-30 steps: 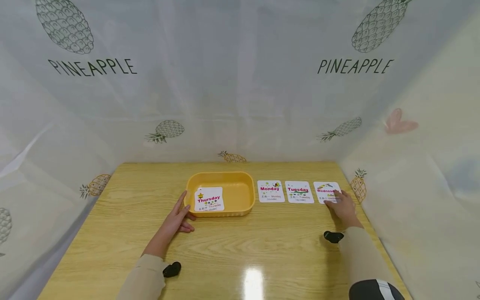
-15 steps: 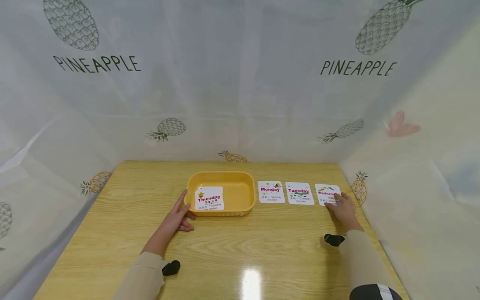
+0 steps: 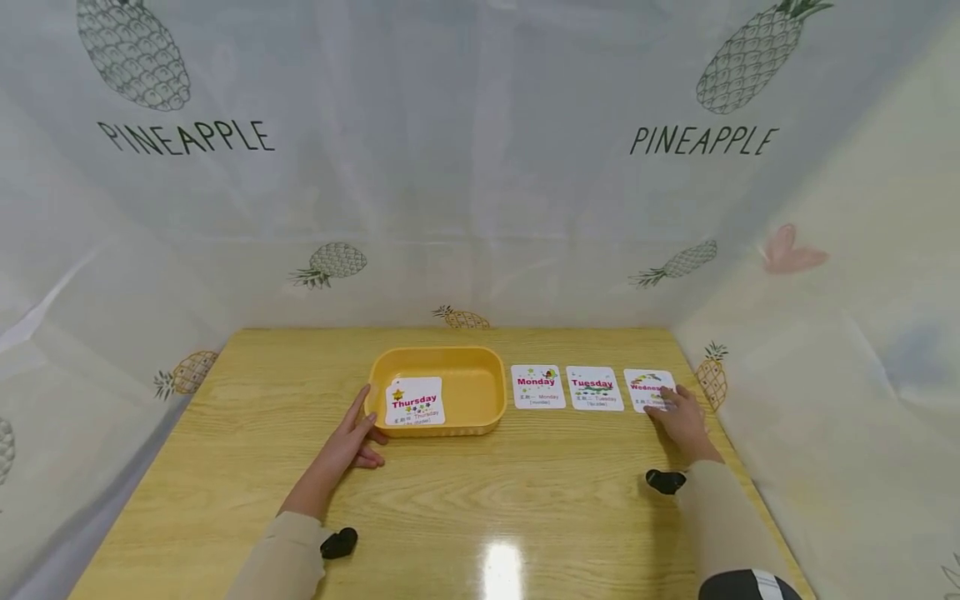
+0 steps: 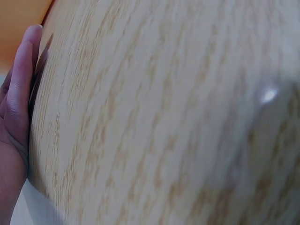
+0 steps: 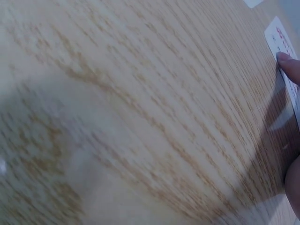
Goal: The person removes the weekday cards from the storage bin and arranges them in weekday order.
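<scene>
From the head view, the left hand (image 3: 347, 446) is lying flat, fingers straight, touching the tray (image 3: 480, 417) holding the Thursday card (image 3: 414, 402). The right hand (image 3: 681, 419) is pressing relaxed fingers on the Wednesday card (image 3: 647, 385), beside Tuesday (image 3: 594, 388) and Monday (image 3: 537, 386).

The left wrist view is showing straight fingers (image 4: 21, 79) lying on the table (image 4: 164, 117).

In the right wrist view, a fingertip (image 5: 289, 67) is touching the card's edge.

A tray (image 3: 491, 400) sits toward the counter's (image 3: 450, 508) far edge, with the Thursday card (image 3: 414, 402) in its left end. To its right, running toward the right edge, lie the Monday card (image 3: 537, 387), Tuesday card (image 3: 594, 388) and Wednesday card (image 3: 645, 386).
</scene>
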The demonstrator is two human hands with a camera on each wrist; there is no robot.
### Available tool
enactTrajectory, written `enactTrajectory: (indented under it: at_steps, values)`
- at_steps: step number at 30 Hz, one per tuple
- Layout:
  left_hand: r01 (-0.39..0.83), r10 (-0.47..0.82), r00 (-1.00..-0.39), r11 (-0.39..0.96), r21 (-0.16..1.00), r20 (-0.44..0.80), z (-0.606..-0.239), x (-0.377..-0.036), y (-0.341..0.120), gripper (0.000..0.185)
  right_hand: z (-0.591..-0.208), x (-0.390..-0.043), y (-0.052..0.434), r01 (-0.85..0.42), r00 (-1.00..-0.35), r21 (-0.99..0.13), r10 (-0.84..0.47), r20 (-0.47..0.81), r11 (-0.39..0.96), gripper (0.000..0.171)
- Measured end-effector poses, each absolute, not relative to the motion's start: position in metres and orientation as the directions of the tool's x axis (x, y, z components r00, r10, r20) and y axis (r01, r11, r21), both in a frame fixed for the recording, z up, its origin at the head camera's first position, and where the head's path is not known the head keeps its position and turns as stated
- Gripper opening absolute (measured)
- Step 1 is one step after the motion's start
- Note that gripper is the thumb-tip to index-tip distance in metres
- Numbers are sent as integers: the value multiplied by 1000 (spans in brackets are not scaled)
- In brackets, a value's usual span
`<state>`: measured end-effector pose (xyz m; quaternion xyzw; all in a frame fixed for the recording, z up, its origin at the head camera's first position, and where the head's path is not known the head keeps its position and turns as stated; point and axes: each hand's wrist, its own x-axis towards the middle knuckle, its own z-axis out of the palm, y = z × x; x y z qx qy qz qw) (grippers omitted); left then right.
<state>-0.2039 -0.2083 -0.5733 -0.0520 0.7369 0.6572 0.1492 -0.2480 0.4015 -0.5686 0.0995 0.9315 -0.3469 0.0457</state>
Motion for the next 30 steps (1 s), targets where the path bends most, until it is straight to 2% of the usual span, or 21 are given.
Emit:
enactTrajectory:
  at_steps: [5,11,19,23,30]
  values:
    - [-279,128,-947,128,952,-294,-572,-204,-206,63,-561,-241,396,193,-978,-739,191,-89,645,72]
    - [-281,113,-948,140,950,-297,-568,-203,-207,62,-541,-241,368,91,-985,-816,173,11,571,62]
    - [-284,117,-947,127,950,-299,-566,-203,-206,60,-530,-245,327,83,-993,-886,117,-33,455,60]
    - [-279,132,-946,131,951,-296,-568,-204,-205,62,-523,-242,301,43,-997,-925,78,-15,376,58]
    - [-270,125,-950,132,954,-286,-569,-203,-208,62,-521,-241,250,2,-1000,-975,23,4,221,48]
